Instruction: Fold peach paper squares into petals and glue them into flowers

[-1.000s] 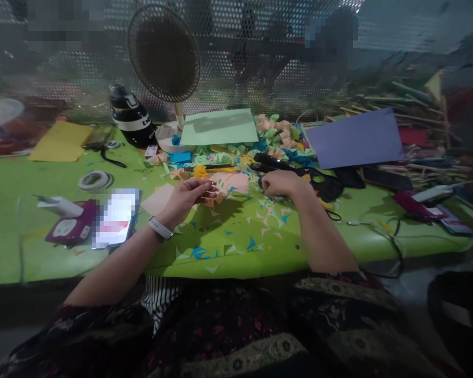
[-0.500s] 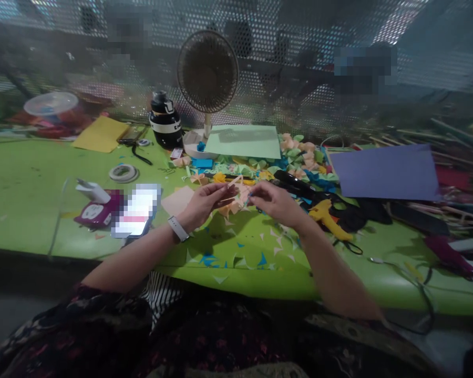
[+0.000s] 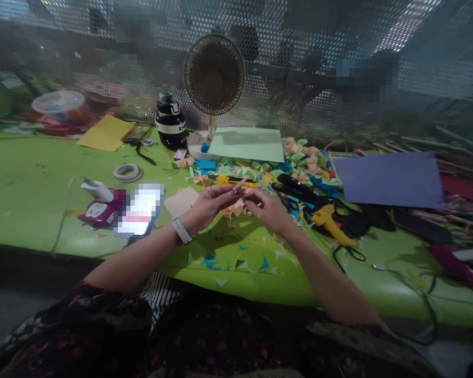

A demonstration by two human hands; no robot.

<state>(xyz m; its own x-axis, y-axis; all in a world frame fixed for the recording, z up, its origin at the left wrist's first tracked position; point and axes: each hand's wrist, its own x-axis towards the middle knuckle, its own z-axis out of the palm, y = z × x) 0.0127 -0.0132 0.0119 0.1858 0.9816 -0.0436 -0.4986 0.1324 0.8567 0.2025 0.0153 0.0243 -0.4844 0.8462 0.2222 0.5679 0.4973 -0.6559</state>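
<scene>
In the head view, my left hand [image 3: 209,206] is closed in a pinch on a small folded piece of peach paper [image 3: 241,184], a narrow strip of which sticks up past the fingertips. My right hand [image 3: 265,207] meets it from the right, thumb and finger pinched at the paper's near end; most of the piece is hidden by the fingers. Just below the hands lies a peach paper flower [image 3: 233,210]. A flat peach paper sheet [image 3: 181,201] rests left of my left hand.
Behind the hands spread paper flowers [image 3: 305,155], a green sheet [image 3: 248,144], a fan [image 3: 215,75] and a black bottle [image 3: 171,123]. At left are a phone [image 3: 142,210] and a tape roll [image 3: 127,172]. A yellow-handled glue gun [image 3: 331,223] and a purple sheet [image 3: 390,178] lie at right.
My hands have drawn together, and the peach paper, earlier spread open between them, is now mostly covered by the fingers. The whole view has shifted slightly.
</scene>
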